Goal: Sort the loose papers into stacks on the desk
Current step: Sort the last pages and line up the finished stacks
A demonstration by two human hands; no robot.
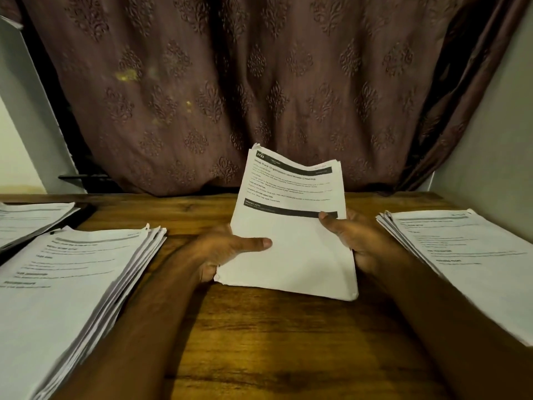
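I hold a bundle of printed sheets [291, 226] tilted up over the middle of the wooden desk [259, 342]. My left hand [227, 249] grips its left edge, thumb lying across the top page. My right hand [354, 238] grips the right edge, thumb on the black band of the print. A thick stack of papers [72, 284] lies flat on the desk at the left. A thinner stack [28, 220] lies behind it at the far left. Another stack [467, 255] lies at the right.
A brown patterned curtain [259, 96] hangs right behind the desk's far edge. Pale walls stand at both sides. A dark object [83, 215] shows beneath the far-left stack.
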